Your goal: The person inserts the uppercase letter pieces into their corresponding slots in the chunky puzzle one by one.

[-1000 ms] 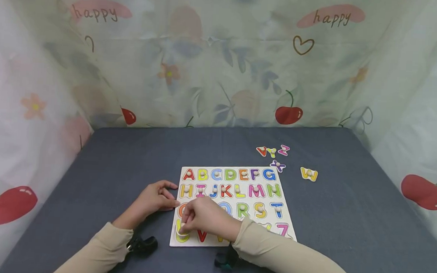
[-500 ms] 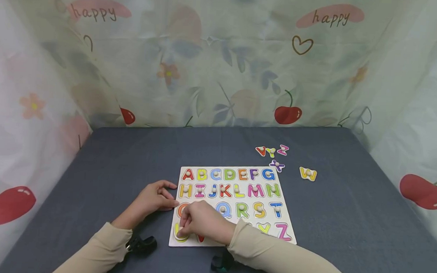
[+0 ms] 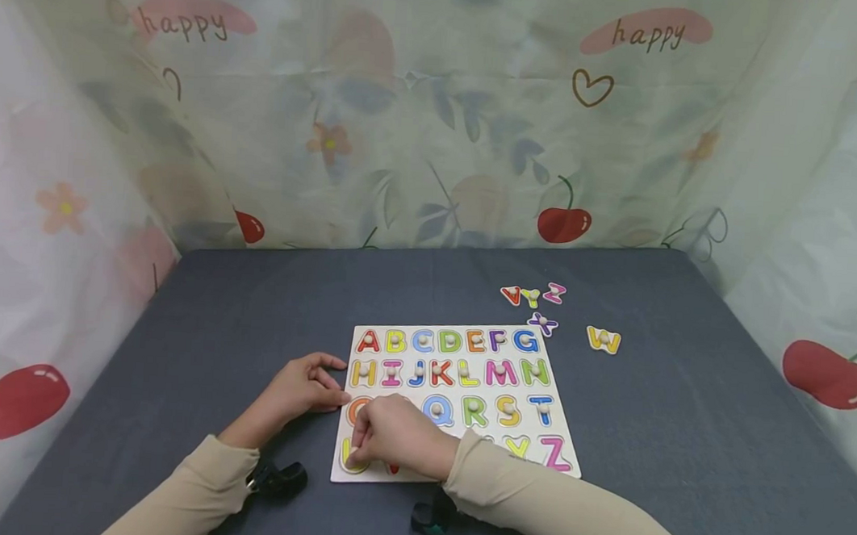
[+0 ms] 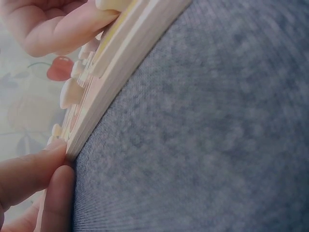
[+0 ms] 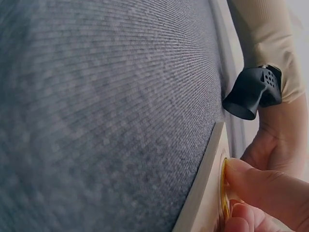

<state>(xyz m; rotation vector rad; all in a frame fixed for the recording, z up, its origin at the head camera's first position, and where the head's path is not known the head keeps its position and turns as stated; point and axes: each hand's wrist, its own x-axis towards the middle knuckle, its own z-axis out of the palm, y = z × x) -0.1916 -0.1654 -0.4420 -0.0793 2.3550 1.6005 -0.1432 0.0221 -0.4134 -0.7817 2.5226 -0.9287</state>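
Note:
In the head view my right hand (image 3: 405, 432) reaches over the lower left of the alphabet puzzle board (image 3: 558, 424). Its thumb and fingers pinch a yellow letter U piece (image 3: 349, 457) at the U place in the bottom row. The left wrist view shows a pale knob (image 4: 110, 5) by those fingers and the piece's yellow edge at board level. Whether it sits fully flush is unclear. My left hand (image 3: 306, 386) rests against the board's left edge, thumb and fingers touching it. Knobbed letters fill the visible upper rows; the right forearm and hand cover some spots.
Beyond the board lie loose letters: a red V (image 3: 511, 295), a yellow Y (image 3: 531, 298), a pink Z (image 3: 554, 293) and a yellow W (image 3: 603, 340). A purple X (image 3: 543, 324) touches or overlaps the board's far edge. Grey cloth (image 3: 682, 426) covers the table.
My right hand has shifted slightly down and left over the U place, uncovering the Q and the Y and Z spots. It has barely moved in the last half second. The left hand stays put.

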